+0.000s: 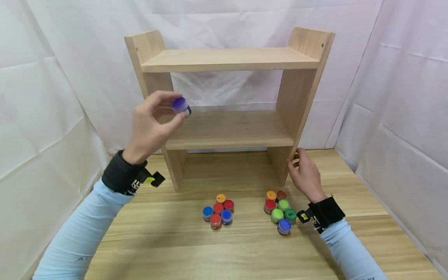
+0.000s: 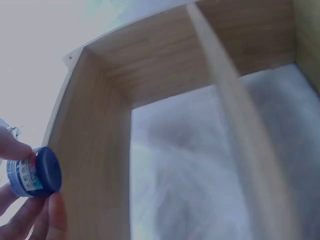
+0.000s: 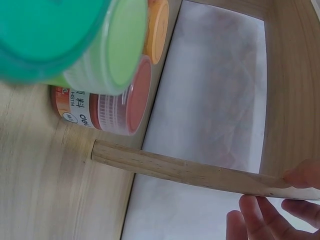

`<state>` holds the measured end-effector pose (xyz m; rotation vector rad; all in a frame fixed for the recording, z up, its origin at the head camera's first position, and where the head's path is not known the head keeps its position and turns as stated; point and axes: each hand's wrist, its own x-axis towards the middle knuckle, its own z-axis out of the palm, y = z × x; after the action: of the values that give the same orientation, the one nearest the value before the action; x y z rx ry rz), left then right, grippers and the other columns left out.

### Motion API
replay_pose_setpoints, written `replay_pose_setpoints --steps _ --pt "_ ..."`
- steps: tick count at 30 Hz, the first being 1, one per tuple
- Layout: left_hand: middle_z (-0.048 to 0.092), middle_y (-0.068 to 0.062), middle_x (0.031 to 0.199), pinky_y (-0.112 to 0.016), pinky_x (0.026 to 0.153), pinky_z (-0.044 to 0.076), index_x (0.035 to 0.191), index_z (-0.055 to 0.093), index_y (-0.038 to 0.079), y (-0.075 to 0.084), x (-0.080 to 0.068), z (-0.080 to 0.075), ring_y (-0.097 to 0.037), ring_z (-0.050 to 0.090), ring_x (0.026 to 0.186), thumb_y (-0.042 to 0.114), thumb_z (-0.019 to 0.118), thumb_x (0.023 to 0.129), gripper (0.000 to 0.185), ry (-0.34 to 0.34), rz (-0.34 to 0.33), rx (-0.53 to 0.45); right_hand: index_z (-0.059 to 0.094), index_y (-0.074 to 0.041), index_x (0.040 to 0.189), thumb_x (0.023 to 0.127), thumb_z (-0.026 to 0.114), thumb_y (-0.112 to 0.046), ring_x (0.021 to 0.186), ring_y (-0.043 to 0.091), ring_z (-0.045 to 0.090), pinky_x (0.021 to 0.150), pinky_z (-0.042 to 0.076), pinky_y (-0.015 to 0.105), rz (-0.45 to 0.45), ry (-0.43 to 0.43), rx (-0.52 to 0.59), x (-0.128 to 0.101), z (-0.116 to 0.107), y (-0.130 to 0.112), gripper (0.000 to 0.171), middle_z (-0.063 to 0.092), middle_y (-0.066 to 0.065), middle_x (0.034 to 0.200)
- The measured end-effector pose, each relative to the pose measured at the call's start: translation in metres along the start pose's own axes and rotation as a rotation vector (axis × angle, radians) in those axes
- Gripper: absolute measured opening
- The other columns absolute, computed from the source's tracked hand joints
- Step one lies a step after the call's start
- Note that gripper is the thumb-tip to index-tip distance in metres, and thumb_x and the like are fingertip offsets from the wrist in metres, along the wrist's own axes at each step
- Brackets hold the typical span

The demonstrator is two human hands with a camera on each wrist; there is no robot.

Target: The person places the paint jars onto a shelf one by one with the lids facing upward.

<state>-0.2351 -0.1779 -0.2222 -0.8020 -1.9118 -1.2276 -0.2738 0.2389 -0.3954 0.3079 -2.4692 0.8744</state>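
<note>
The blue-purple jar hangs tilted before the left end of the shelf unit's middle board, pinched between the thumb and fingers of the left hand, the nearer one. The right hand grips the right side panel; other jars stand below on the counter.

Matt wooden shelf, smooth plastic jar, cloth backdrop

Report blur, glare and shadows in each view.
Head: a soft shadow on the table left of the jars; left wrist: washed-out white above the held jar, the board blurred; right wrist: the green lid out of focus, sharper print on the red-lidded jar.
</note>
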Motion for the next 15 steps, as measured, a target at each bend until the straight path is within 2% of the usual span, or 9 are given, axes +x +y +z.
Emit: replay_pose_setpoints --steps 6,10,15 --pt "0.072 -0.009 0.114 -0.02 0.084 0.056 0.124 0.068 -0.004 0.01 0.03 -0.011 -0.01 0.069 0.096 -0.003 0.075 0.086 0.039 0.139 0.039 0.047 0.047 0.002 0.139 0.101 0.062 -0.013 0.089 0.039 0.07 0.06 0.047 0.032 0.001 0.005 -0.003 0.001 0.002 0.001 0.043 0.066 0.028 0.116" --pt "0.072 -0.011 0.117 -0.018 0.086 0.056 0.125 0.069 0.0 0.013 0.043 -0.015 -0.009 0.067 0.098 0.001 0.074 0.086 0.04 0.194 -0.001 0.103 0.047 0.002 0.14 0.102 0.061 -0.013 0.09 0.039 0.069 0.061 0.047 0.032 0.007 0.001 -0.008 0.001 0.004 0.002 0.043 0.066 0.027 0.116" --pt "0.072 -0.012 0.121 -0.017 0.087 0.055 0.126 0.069 0.003 0.018 0.061 -0.021 -0.005 0.066 0.097 0.005 0.073 0.088 0.038 0.232 -0.041 0.194 0.047 0.001 0.14 0.102 0.061 -0.013 0.09 0.038 0.069 0.061 0.048 0.032 0.002 0.001 -0.008 0.001 0.005 0.004 0.043 0.066 0.027 0.117"
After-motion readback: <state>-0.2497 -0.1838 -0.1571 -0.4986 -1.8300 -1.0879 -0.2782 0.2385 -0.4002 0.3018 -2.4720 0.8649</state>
